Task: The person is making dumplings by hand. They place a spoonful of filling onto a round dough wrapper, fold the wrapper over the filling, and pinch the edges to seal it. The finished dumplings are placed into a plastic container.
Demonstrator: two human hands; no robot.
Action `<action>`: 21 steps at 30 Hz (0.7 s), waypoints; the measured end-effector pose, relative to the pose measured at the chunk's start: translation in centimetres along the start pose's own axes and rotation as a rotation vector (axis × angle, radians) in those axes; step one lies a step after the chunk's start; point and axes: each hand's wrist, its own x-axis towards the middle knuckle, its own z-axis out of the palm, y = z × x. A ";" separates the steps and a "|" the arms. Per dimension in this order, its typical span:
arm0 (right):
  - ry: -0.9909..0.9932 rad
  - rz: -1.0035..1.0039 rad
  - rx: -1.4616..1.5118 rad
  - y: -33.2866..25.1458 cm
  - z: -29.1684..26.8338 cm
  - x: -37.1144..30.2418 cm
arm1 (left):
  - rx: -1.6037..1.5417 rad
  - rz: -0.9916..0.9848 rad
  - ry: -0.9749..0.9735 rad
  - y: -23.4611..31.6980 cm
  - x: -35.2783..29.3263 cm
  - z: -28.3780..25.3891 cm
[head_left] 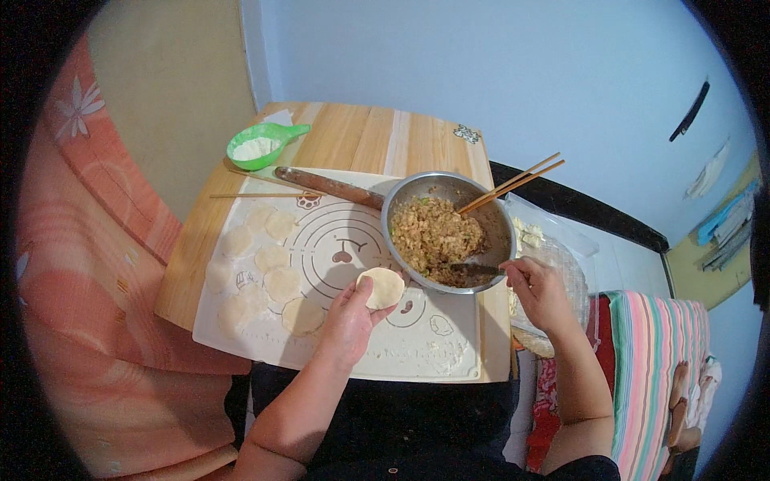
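Note:
A round dough wrapper (380,289) lies flat in my left hand (354,319), the thumb pressed on its near edge. My right hand (536,290) is closed around the handle of a spoon (476,269), whose dark end dips into the brown minced filling (437,232). That filling sits in a steel bowl (391,236) at the right of the table. A pair of wooden chopsticks (513,183) leans on the bowl's far right rim. Several more dough wrappers (283,284) are spread over the left side of the white mat (377,359).
Behind the mat a green scoop (273,143) holds white flour. A rolling pin (330,186) lies beside the bowl, with a thin stick (261,195) to its left. To the right, below table height, is a round woven tray (568,268). An orange curtain (104,200) hangs at left.

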 end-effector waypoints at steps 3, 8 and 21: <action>-0.050 0.166 0.189 -0.5 0.3 -0.1 | -0.029 0.018 -0.029 0.0 0.1 -0.1; -0.077 0.330 0.622 -0.2 2.2 0.2 | -0.055 0.026 -0.017 -0.2 0.2 -0.1; -0.117 0.203 0.719 -0.7 3.0 -0.7 | -0.177 0.045 -0.043 -0.1 0.1 0.0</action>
